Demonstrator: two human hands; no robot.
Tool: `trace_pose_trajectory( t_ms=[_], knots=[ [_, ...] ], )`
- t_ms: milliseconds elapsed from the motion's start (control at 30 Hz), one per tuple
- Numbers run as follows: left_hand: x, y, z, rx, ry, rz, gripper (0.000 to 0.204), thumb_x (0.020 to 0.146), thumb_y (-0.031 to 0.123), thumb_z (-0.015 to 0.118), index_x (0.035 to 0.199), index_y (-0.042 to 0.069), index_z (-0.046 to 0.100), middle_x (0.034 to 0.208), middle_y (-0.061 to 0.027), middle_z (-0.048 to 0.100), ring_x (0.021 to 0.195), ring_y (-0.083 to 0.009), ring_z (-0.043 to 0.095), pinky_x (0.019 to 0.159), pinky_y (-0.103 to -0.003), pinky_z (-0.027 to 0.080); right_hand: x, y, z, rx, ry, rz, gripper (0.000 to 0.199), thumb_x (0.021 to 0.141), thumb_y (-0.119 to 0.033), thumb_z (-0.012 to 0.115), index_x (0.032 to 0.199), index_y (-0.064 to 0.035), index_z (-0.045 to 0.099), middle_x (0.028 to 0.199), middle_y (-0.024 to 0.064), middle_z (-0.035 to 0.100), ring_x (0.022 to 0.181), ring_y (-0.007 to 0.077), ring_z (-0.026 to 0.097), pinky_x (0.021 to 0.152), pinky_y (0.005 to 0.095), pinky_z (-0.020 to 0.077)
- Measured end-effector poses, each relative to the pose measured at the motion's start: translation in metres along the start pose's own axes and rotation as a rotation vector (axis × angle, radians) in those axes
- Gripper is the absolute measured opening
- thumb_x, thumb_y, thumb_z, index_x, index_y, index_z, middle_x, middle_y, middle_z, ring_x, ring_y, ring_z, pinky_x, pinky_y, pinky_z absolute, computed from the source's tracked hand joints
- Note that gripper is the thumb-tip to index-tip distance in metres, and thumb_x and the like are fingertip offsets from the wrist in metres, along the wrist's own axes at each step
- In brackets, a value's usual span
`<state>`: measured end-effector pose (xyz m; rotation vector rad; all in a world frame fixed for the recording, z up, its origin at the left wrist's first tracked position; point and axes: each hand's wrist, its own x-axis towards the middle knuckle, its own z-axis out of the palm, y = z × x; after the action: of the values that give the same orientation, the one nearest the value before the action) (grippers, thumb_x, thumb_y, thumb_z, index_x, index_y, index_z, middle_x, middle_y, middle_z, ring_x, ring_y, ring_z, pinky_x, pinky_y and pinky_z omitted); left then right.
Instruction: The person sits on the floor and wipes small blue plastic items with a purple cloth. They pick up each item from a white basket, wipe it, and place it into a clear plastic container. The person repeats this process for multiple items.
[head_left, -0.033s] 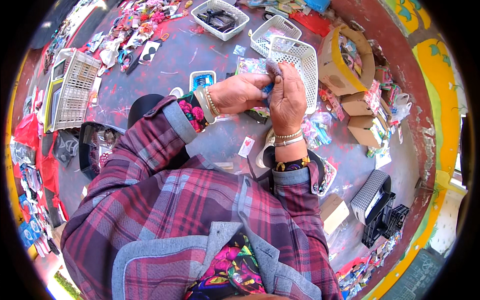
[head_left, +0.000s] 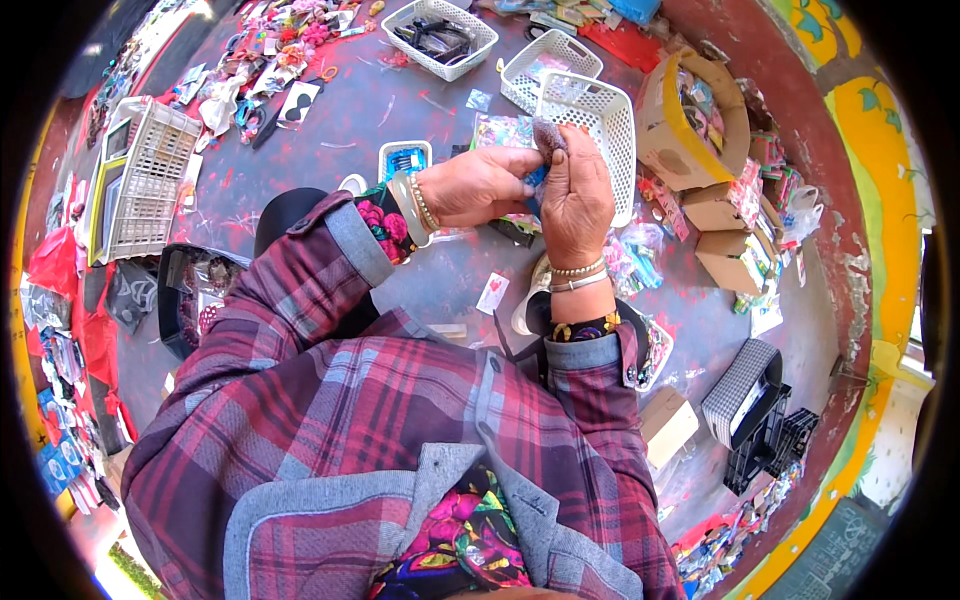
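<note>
In front of me, my left hand [head_left: 480, 187] and my right hand [head_left: 577, 190] meet with fingers closed. Between them sticks up a small grey-purple piece with a speckled, glittery look [head_left: 548, 140]; its exact kind cannot be made out. The right thumb and fingers pinch it. A bit of blue [head_left: 536, 178] shows between the left fingertips and the right palm, mostly hidden by the fingers. Just behind the hands lie colourful packets [head_left: 503, 130]. A white perforated basket [head_left: 622, 150] stands beyond the right hand.
A small white tray with blue things [head_left: 404, 147] sits left of the packets. More white baskets [head_left: 455, 72] stand farther off. At right are a large carton [head_left: 668, 150] and smaller boxes. A crate [head_left: 150, 190] stands at left; loose goods cover the far-left floor.
The grey-purple piece has tilted slightly between the fingers, and the right fingertips have shifted a little. Otherwise the scene looks the same.
</note>
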<state>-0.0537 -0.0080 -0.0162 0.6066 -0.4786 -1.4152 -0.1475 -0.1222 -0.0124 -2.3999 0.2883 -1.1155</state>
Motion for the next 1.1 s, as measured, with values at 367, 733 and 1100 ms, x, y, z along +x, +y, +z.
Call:
trace_pose_trajectory(
  t_ms=[367,733,1100],
  knots=[
    [-0.009,0.014,0.009,-0.097,-0.040,0.009,0.051,0.084,-0.007,0.043,0.134,-0.004,0.032,0.126,-0.0148,0.049,0.113,-0.0255,0.052,0.097,-0.038,0.041,-0.007,0.051,-0.009,0.563,-0.003,0.717,0.025,0.093,-0.015,0.048,0.103,0.0030,0.061,0.088,0.0090,0.065,0.075,0.0173,0.061,0.068,0.0271,0.0472],
    [-0.002,0.017,-0.016,-0.132,0.006,0.088,0.049,0.084,-0.005,0.041,0.132,-0.004,0.032,0.125,-0.0145,0.049,0.111,-0.0220,0.053,0.098,-0.038,0.041,0.006,0.027,-0.021,1.342,-0.083,0.995,0.032,0.086,-0.019,0.062,0.109,0.0012,0.056,0.096,0.0065,0.063,0.082,0.0134,0.061,0.069,0.0253,0.0505],
    [-0.004,0.010,-0.009,-0.320,0.254,-0.011,0.039,0.093,0.030,0.047,0.119,0.002,0.045,0.113,-0.0107,0.054,0.102,-0.0207,0.054,0.089,-0.036,0.045,0.002,0.005,-0.014,0.156,-0.034,-0.029,0.022,0.078,0.001,0.062,0.099,-0.0022,0.063,0.092,0.0073,0.062,0.083,0.0176,0.059,0.071,0.0290,0.0480]
  ],
)
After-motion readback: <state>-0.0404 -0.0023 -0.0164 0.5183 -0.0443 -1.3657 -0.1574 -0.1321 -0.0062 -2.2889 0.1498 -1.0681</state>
